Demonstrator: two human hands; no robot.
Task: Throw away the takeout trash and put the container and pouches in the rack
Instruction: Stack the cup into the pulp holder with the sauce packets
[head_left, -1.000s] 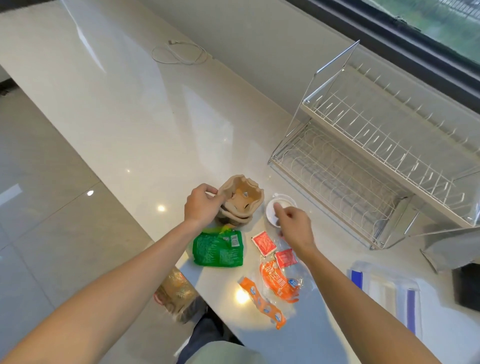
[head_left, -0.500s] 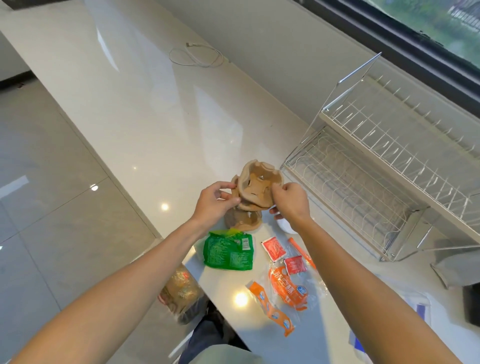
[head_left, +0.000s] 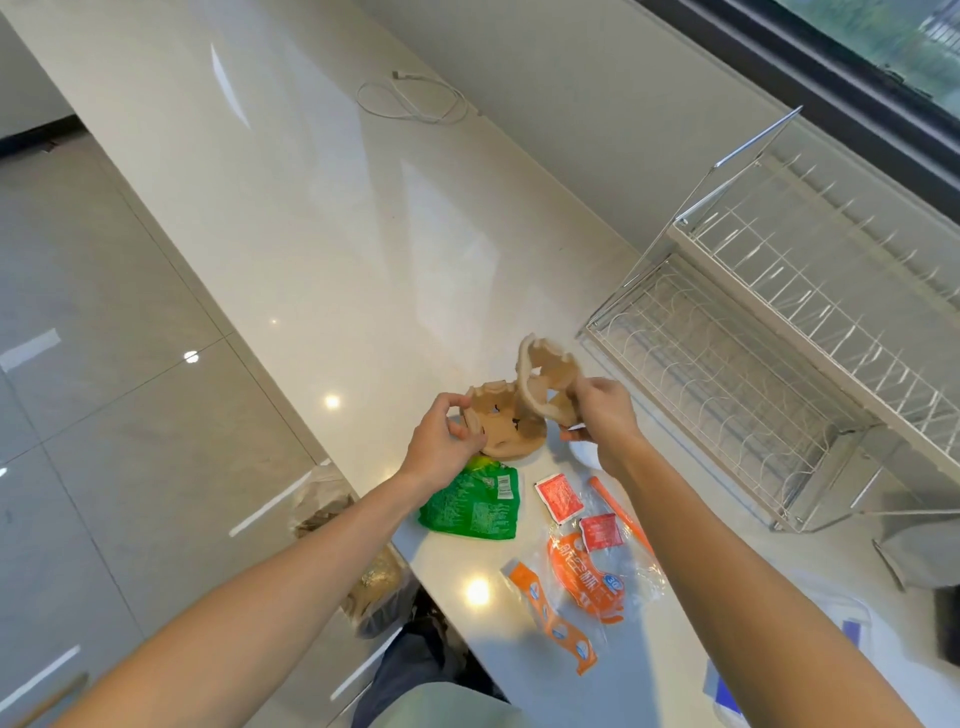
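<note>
My right hand (head_left: 602, 413) grips a brown pulp cup carrier (head_left: 548, 376), lifted and tilted above the counter. My left hand (head_left: 444, 441) pinches the rim of a second brown carrier (head_left: 501, 426) that rests on the counter. A small white lid (head_left: 584, 452) lies half hidden under my right wrist. In front of my hands lie a green pouch (head_left: 472, 506), two red sauce packets (head_left: 558, 496) (head_left: 600, 530), an orange straw (head_left: 621, 514) and orange-printed clear wrappers (head_left: 584, 577). The white wire dish rack (head_left: 779, 332) stands to the right.
A bag of trash (head_left: 363, 561) hangs below the counter's near edge. A white cable (head_left: 410, 98) lies far back on the counter. A clear zip bag with blue stripes (head_left: 852, 639) and a grey object (head_left: 919, 551) sit at the right.
My right hand left the white lid, took the top carrier and pulled it up and to the right, off the lower one. My left hand stays on the lower carrier.
</note>
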